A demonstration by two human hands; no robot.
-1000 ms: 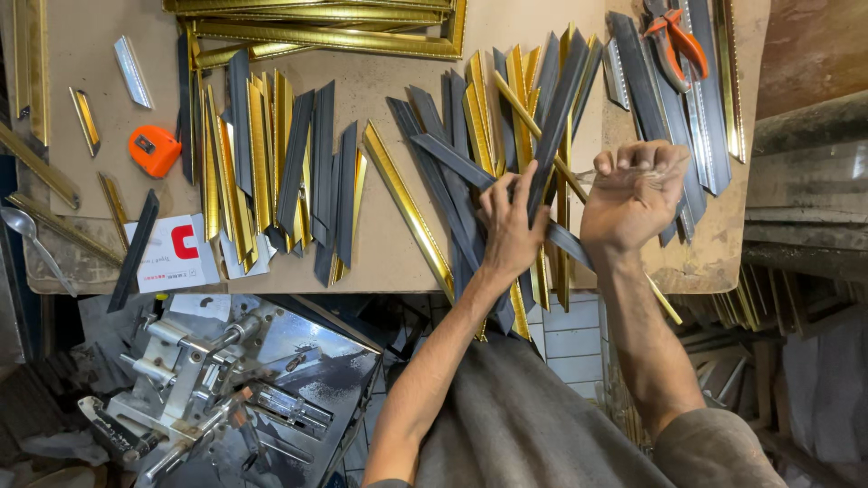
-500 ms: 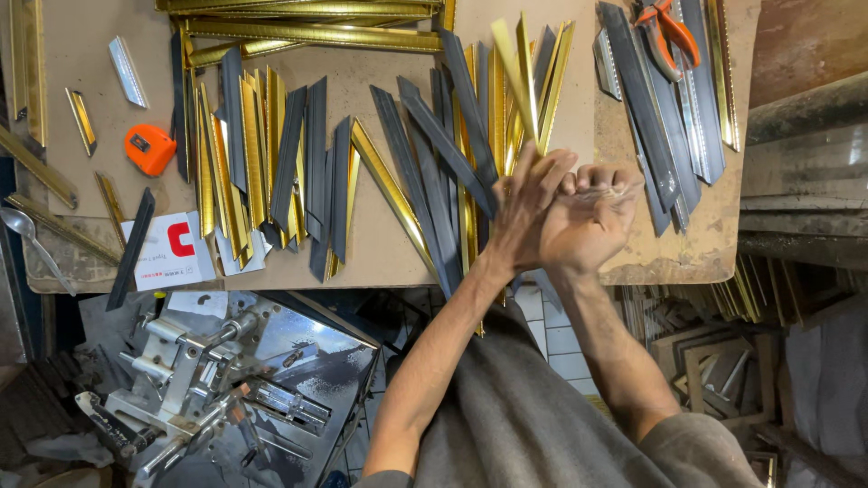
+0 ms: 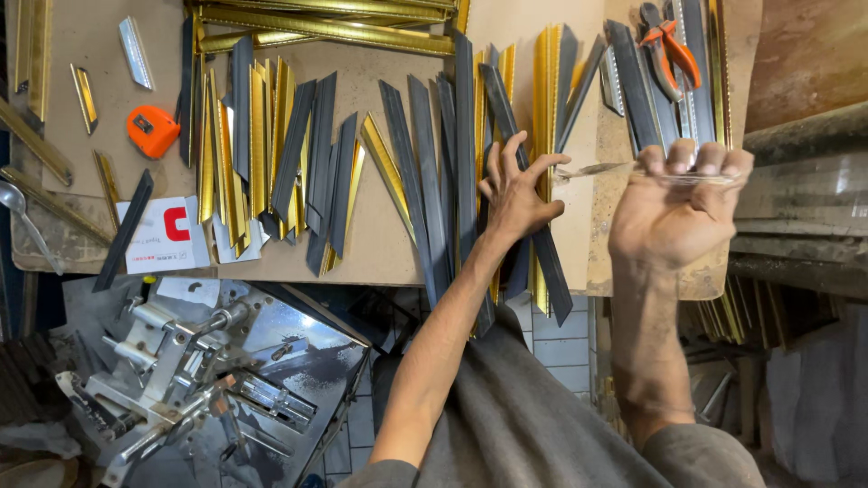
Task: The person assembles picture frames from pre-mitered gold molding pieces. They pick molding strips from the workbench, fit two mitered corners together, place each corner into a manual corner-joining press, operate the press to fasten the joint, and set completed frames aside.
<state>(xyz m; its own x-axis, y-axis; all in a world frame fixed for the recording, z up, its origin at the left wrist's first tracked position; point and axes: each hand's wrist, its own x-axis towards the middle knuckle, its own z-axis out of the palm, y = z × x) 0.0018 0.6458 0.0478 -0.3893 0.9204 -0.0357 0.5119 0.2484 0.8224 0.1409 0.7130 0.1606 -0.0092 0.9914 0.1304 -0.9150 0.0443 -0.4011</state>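
- My right hand [image 3: 678, 212] has its grip fully closed: the fingers are curled into a fist around a thin, pale strip [image 3: 597, 169], held up off the counter [image 3: 380, 244].
- The strip runs level through the fist. Its free end pokes out to the left, and its tip sits just beside the fingertips of my left hand [image 3: 515, 194].
- My left hand holds nothing. Its grip is wide open, with fingers spread and the palm pressed flat on the grey strips [image 3: 432, 172] that fan across the counter.
- As I judge it, the step in hand is pulling one piece clear with the right while the left pins the pile down.
- A further move would call for a steady fist, so that the thin strip neither bends nor slips, and for firm pressure on the pile.
- Gold strips [image 3: 547, 90] stand among the grey ones just above the left hand.
- Orange-handled pliers [image 3: 669, 50] lie on more strips beyond the right hand.
- An orange tape measure [image 3: 152, 131] lies well apart to the left, and a metal machine [image 3: 208, 380] sits below the counter's edge.
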